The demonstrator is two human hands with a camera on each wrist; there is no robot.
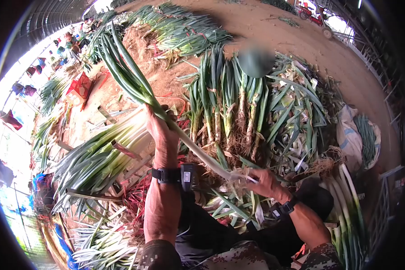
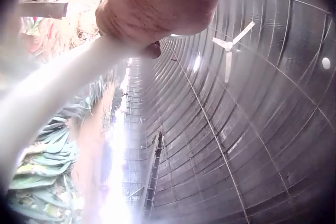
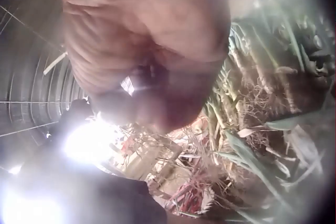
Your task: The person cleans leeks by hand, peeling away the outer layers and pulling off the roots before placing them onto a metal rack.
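Observation:
A long leek (image 1: 202, 155) with a white stalk and green leaves slants across the head view. The left hand (image 1: 163, 130) grips it where the leaves begin; in the left wrist view that hand (image 2: 157, 8) is curled over the pale stalk (image 2: 58, 74). At the root end, the right hand (image 1: 270, 185) has curled fingers around a small tool with a shiny blade (image 1: 252, 179), close to the roots. The right wrist view shows the right hand (image 3: 152, 50) curled, with a bright metal bit (image 3: 127, 85) between its fingers; the handle is hidden.
Untrimmed leeks (image 1: 229, 99) with brown roots stand ahead, beside a heap of loose leaves (image 1: 297, 112). Cleaned leeks (image 1: 99, 153) lie at left between wooden stakes, more (image 1: 346, 211) at right. A white sack (image 1: 348, 135), a red bag (image 1: 79, 87) and red strings (image 1: 137, 198) are around.

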